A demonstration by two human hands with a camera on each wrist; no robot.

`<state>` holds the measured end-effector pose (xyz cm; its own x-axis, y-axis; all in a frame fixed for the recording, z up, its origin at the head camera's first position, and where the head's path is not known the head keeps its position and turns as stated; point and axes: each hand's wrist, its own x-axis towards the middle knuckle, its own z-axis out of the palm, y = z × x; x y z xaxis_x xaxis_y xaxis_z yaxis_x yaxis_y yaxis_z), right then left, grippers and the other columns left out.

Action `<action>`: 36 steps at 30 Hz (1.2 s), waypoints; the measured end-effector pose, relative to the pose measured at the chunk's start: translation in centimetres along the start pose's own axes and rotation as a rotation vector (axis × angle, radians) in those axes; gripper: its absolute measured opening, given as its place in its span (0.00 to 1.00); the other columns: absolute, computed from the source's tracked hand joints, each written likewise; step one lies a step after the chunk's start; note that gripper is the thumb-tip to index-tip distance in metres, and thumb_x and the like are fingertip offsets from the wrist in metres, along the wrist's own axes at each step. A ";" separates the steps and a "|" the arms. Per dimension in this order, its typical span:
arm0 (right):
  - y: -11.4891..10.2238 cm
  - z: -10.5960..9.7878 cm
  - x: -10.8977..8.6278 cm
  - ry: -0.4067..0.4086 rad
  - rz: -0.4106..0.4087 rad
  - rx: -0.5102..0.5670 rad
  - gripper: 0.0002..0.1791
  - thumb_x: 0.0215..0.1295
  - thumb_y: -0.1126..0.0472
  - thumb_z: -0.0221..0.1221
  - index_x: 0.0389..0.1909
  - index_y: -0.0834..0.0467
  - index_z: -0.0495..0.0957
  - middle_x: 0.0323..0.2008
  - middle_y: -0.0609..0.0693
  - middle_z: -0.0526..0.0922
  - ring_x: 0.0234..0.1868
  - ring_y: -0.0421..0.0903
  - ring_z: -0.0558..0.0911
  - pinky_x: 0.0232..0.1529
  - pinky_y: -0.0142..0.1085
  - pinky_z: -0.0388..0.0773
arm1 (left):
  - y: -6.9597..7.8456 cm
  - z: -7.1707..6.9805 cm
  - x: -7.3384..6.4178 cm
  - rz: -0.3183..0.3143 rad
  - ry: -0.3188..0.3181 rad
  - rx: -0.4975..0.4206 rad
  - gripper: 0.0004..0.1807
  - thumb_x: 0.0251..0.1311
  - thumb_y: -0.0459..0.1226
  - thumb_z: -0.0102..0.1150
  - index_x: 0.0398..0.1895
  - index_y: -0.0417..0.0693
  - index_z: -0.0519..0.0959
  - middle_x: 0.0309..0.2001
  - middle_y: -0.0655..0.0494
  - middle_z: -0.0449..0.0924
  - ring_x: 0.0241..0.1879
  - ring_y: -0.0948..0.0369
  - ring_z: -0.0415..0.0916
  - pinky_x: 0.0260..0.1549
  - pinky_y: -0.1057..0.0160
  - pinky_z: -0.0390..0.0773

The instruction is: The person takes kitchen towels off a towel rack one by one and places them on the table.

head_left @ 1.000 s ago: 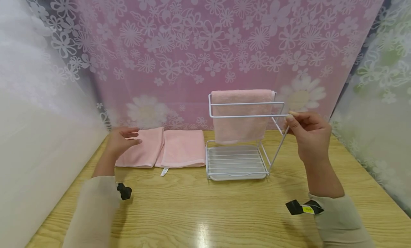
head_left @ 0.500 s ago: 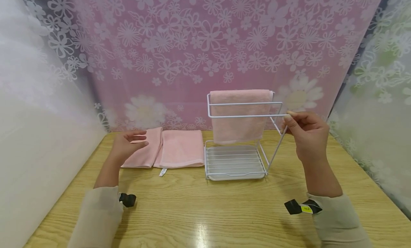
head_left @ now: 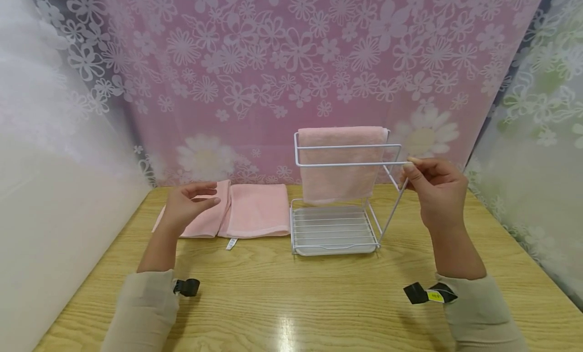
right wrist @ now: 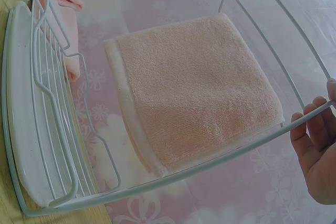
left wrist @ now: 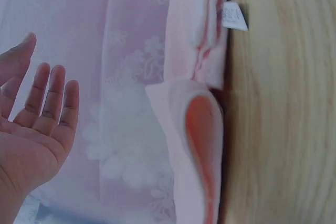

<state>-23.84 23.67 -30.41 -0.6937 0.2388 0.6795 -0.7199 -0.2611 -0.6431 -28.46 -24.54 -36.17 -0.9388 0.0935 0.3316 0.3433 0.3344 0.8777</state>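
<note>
A white wire rack [head_left: 337, 246] stands on the table with a pale tray [head_left: 314, 250] under its lower grid. Over its rear top bar hangs a folded pink towel [head_left: 337, 185], seen large in the right wrist view. My right hand [head_left: 442, 192] pinches the rack's upper right front corner between thumb and fingers. Left of the rack lie two folded pink towels, a right one [head_left: 259, 210] with a white tag and a left one [head_left: 205, 223]. My left hand [head_left: 186, 205] hovers over the left towel, fingers extended and holding nothing; the left wrist view shows it apart from the cloth.
The wooden table [head_left: 255, 301] runs in front of the towels and rack. A pink flowered curtain [head_left: 255, 104] closes off the back, with pale sheets [head_left: 59, 164] at the left and right sides. Black wrist cameras sit on both sleeves.
My left hand has moved to the right over the left towel. The right hand keeps its pinch on the rack, and the rack and towels stay in place.
</note>
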 end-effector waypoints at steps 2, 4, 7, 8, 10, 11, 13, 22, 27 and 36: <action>0.0 0.0 0.0 0.004 0.001 0.002 0.13 0.58 0.78 0.63 0.40 0.84 0.75 0.27 0.57 0.82 0.23 0.48 0.81 0.25 0.33 0.82 | 0.5 0.2 0.0 0.005 0.002 -0.004 0.24 0.55 0.36 0.71 0.55 0.37 0.80 0.52 0.39 0.79 0.52 0.47 0.77 0.45 0.68 0.79; 0.0 0.0 0.0 0.008 0.001 -0.005 0.13 0.58 0.78 0.63 0.40 0.85 0.75 0.27 0.57 0.83 0.23 0.48 0.81 0.25 0.33 0.82 | 1.1 0.5 0.1 0.007 0.001 -0.014 0.24 0.55 0.37 0.72 0.55 0.38 0.80 0.51 0.38 0.79 0.51 0.47 0.77 0.44 0.67 0.80; 0.0 0.0 0.0 0.005 -0.002 -0.014 0.12 0.58 0.78 0.63 0.40 0.84 0.75 0.27 0.57 0.83 0.22 0.48 0.81 0.26 0.33 0.82 | 1.7 0.9 0.2 0.020 -0.013 -0.030 0.24 0.55 0.36 0.72 0.55 0.38 0.80 0.51 0.38 0.79 0.49 0.49 0.79 0.42 0.65 0.81; -0.1 0.0 0.0 0.002 0.001 0.000 0.12 0.58 0.78 0.62 0.40 0.84 0.75 0.27 0.57 0.83 0.22 0.48 0.81 0.26 0.34 0.82 | 1.9 1.1 0.2 0.028 -0.016 -0.036 0.24 0.55 0.36 0.72 0.55 0.38 0.80 0.51 0.39 0.79 0.49 0.50 0.79 0.42 0.65 0.81; -0.1 0.0 0.0 -0.006 0.004 0.019 0.11 0.58 0.78 0.62 0.40 0.84 0.76 0.27 0.58 0.83 0.22 0.48 0.81 0.27 0.34 0.83 | 2.3 1.3 0.4 0.040 -0.024 -0.041 0.24 0.54 0.35 0.72 0.55 0.38 0.80 0.51 0.42 0.79 0.47 0.53 0.80 0.42 0.64 0.81; -0.1 0.0 0.0 -0.009 0.002 0.020 0.11 0.58 0.78 0.62 0.39 0.83 0.76 0.27 0.58 0.83 0.22 0.47 0.82 0.28 0.34 0.83 | 2.5 1.4 0.5 0.048 -0.030 -0.044 0.24 0.55 0.35 0.72 0.55 0.38 0.80 0.51 0.43 0.79 0.48 0.54 0.80 0.42 0.64 0.81; -0.1 0.0 0.0 -0.012 0.000 0.020 0.11 0.59 0.78 0.61 0.39 0.83 0.76 0.27 0.58 0.83 0.22 0.47 0.82 0.28 0.34 0.83 | 3.0 1.7 0.6 0.054 -0.036 -0.042 0.24 0.55 0.36 0.72 0.55 0.38 0.80 0.51 0.45 0.80 0.48 0.53 0.79 0.42 0.64 0.81; 0.0 0.0 0.0 0.002 -0.006 0.012 0.12 0.58 0.77 0.63 0.39 0.84 0.76 0.26 0.58 0.83 0.23 0.47 0.82 0.28 0.35 0.83 | 5.1 3.1 1.3 0.079 -0.098 -0.066 0.23 0.57 0.32 0.69 0.57 0.38 0.79 0.56 0.43 0.76 0.51 0.50 0.76 0.46 0.63 0.80; 0.0 -0.1 0.0 -0.015 -0.004 0.025 0.11 0.59 0.78 0.61 0.39 0.84 0.76 0.27 0.58 0.83 0.23 0.47 0.82 0.28 0.34 0.83 | 6.1 3.9 1.8 0.112 -0.116 -0.071 0.23 0.57 0.34 0.70 0.57 0.40 0.79 0.54 0.47 0.77 0.53 0.49 0.75 0.49 0.61 0.79; 0.1 -0.1 0.0 0.004 -0.012 0.012 0.13 0.57 0.78 0.63 0.40 0.84 0.75 0.27 0.58 0.83 0.23 0.46 0.82 0.26 0.33 0.82 | 7.9 5.2 2.4 0.158 -0.148 -0.110 0.23 0.56 0.32 0.70 0.57 0.40 0.79 0.53 0.47 0.77 0.51 0.49 0.77 0.47 0.60 0.80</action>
<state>-23.96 23.76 -30.53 -0.6853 0.2452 0.6858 -0.7277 -0.2699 -0.6306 -28.18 -16.80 -30.27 -0.8645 0.2756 0.4204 0.4795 0.2009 0.8542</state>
